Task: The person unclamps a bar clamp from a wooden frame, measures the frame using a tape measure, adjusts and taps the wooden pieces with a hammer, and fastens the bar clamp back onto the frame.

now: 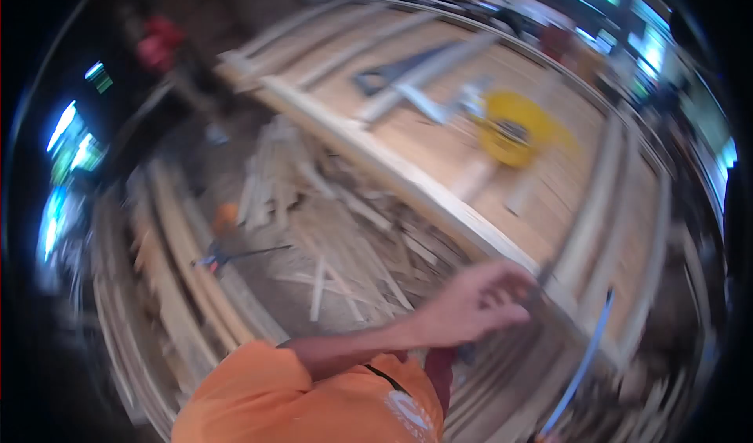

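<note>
My left hand (492, 302) reaches across in front of me beside the near edge of a wooden frame panel (439, 196). Its fingers are loosely curled with the thumb apart, and I see nothing held in it, though motion blurs it. At the bottom edge, only a sliver of my right hand (551, 438) shows, at the lower end of a long blue strip that looks like a tape measure (580, 372). The strip slants up towards the panel's right corner. On the panel lie a handsaw (404, 73) and a blurred yellow rounded thing (514, 129) with a dark patch.
Loose wood offcuts (337, 239) are heaped on the floor below the panel. Long boards (172, 247) are stacked at the left, near a thin dark tool (235, 257). A person in red (159, 45) stands at the back left. Wooden strips (604, 200) cross the panel.
</note>
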`<state>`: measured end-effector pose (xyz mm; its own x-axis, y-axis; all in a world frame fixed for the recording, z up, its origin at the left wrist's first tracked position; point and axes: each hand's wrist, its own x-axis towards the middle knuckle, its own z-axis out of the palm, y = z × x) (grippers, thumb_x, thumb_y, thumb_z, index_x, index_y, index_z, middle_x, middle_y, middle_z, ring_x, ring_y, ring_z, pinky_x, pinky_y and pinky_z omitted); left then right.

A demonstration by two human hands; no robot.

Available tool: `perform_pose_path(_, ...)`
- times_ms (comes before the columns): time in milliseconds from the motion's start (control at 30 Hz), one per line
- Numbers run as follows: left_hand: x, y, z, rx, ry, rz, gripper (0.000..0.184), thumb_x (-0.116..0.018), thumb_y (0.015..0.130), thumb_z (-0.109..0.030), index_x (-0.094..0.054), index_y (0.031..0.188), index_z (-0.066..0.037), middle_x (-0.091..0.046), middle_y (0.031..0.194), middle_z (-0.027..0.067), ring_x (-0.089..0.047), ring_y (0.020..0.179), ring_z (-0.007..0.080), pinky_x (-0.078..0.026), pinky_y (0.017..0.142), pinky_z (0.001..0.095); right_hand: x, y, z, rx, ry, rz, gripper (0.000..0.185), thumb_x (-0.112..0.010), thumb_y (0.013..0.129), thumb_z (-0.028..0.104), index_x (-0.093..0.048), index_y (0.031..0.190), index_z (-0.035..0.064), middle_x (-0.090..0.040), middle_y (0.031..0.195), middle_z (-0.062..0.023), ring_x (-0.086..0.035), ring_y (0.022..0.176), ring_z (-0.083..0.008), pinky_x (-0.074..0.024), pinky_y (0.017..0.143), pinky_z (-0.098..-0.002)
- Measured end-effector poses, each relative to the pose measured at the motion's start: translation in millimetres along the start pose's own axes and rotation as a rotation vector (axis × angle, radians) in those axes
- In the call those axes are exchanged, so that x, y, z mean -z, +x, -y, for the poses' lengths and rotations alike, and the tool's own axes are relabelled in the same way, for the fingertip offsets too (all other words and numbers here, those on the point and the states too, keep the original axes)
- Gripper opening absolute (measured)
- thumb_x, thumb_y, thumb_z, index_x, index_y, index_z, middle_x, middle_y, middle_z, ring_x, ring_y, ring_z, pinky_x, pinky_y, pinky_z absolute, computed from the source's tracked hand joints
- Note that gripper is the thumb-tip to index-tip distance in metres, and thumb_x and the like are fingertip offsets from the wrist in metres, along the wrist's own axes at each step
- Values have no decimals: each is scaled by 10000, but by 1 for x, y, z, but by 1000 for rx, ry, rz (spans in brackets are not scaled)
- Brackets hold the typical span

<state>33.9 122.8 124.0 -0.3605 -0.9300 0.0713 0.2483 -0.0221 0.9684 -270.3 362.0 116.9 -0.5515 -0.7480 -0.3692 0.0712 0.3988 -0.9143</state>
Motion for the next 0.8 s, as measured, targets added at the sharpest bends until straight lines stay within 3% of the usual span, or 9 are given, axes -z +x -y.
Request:
perform_pose_path(67, -3, -6, -11, 55, 4, -27, 417, -783, 942, -70, -619, 1324, -43, -658, 1148, 33, -642, 913, 58, -550, 810, 225, 9, 21, -42, 553, -394, -203, 595, -791, 914, 229, -569, 1424, 19, -640, 999, -62, -664, 891, -169, -540, 690, -267)
perform_pose_path(100, -3, -7, -9, 47, 24, -37, 418, -766, 946, -37, -617, 1337, -47, -658, 1155, 40, -642, 899, 56, -543, 795, 217, 12, 18, 5, -74, 169, -201, 415, -691, 982, 411, -648, 1184, 51, -614, 872, -22, -606, 744, -99, -446, 552, -234)
perform_pose_path(133, -1, -7, -3, 35, -20, -3, 414, -753, 945, -13, -613, 1334, -39, -656, 1158, 47, -638, 894, 54, -540, 790, 214, 12, 22, 22, -103, 121, -276, 422, -666, 986, 459, -669, 1110, 55, -643, 936, -32, -616, 782, -107, -508, 673, -274)
perform_pose_path(167, -1, -5, 4, 14, -51, 5, 410, -741, 945, 11, -608, 1330, -31, -653, 1161, 55, -635, 889, 52, -537, 785, 212, 16, 32, 40, -60, 53, -176, 441, -670, 983, 471, -676, 1109, 49, -645, 906, -25, -598, 707, -98, -463, 551, -240)
perform_pose_path(200, -5, -1, 8, 26, -72, 68, 410, -741, 945, 11, -608, 1330, -31, -653, 1161, 55, -635, 889, 52, -537, 785, 212, 8, 49, 51, -30, -27, -308, 491, -600, 1013, 502, -667, 1019, 16, -548, 687, -9, -496, 475, -87, -373, 414, -236)
perform_pose_path(300, -7, 4, 8, 13, -15, 2, 403, -734, 953, -10, -578, 1324, 13, -657, 1102, 65, -645, 838, 106, -544, 716, 259, 11, 123, 86, -1, -23, -246, 560, -584, 1015, 583, -685, 1020, 32, -583, 674, -9, -498, 439, -81, -370, 384, -217)
perform_pose_path(500, -8, 8, 13, 63, 23, -169, 408, -713, 936, 29, -583, 1322, -4, -654, 1141, 94, -643, 903, 104, -555, 742, 250, -9, 385, 184, 10, 196, 87, 325, -560, 1024, 404, -522, 1041, 82, -636, 755, -146, -499, 425, -133, -359, 308, -243)
perform_pose_path(633, 3, 8, 24, 91, 193, -450, 340, -714, 964, -84, -601, 1276, -9, -657, 1100, 76, -622, 831, 118, -535, 716, 269, -60, 545, 239, 31, 114, 77, 283, -352, 1031, 287, -447, 1071, 24, -563, 721, -173, -466, 449, -161, -297, 325, -257)
perform_pose_path(800, 9, 6, 45, 114, 322, -712, 330, -693, 979, -79, -578, 1278, 0, -609, 1058, 61, -586, 798, 115, -475, 669, 257, -110, 701, 261, -22, 116, 28, 317, -332, 1012, 288, -471, 959, 8, -555, 692, -165, -440, 419, -154, -301, 327, -257)
